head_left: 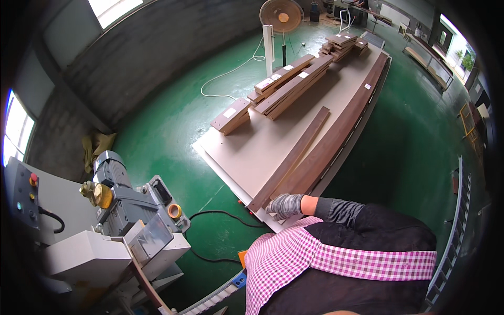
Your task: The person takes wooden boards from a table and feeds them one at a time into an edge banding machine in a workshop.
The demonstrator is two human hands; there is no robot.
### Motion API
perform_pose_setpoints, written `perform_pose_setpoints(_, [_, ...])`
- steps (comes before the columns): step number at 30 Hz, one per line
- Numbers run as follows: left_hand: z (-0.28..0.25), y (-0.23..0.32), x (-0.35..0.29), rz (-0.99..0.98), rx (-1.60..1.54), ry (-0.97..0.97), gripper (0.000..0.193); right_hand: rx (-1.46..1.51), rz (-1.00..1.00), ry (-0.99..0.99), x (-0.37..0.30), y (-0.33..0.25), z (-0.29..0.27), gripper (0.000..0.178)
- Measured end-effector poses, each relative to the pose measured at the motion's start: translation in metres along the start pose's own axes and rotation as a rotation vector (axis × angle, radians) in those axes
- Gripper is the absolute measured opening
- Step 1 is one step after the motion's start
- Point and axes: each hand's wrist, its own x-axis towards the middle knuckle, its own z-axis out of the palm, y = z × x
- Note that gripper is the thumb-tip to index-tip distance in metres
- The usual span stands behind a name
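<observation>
My right hand [286, 207], in a grey striped knitted glove, is closed at the near end of a long brown wooden board [320, 163]; its fingertips are partly hidden. This board runs along the right edge of a low, pale-topped platform [252, 163]. Beside it on the left lies a narrower brown board [291, 157], its near end close to my fingers. My left hand is out of view. A pink checked apron [283, 252] covers my front.
Stacked brown boards [294, 86] line the platform's left side, with more piled at its far end [340, 44]. A machine with a motor [113, 168] stands at the left, a black cable [215, 212] on the floor beside it. A fan [282, 18] stands behind; a ladder-like metal rail [451, 226] lies at right.
</observation>
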Motion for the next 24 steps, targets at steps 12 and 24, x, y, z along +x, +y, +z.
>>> perform_pose_setpoints(12, [-0.068,0.304,-0.096,0.41,-0.17,-0.098,0.075,-0.27,-0.582,0.623,-0.001,-0.002,-0.057,0.086])
perform_pose_setpoints(24, [-0.007,0.503,-0.088,0.891,-0.141,-0.299,0.067,-0.218,-0.027,0.375,-0.03,0.274,-0.104,0.063])
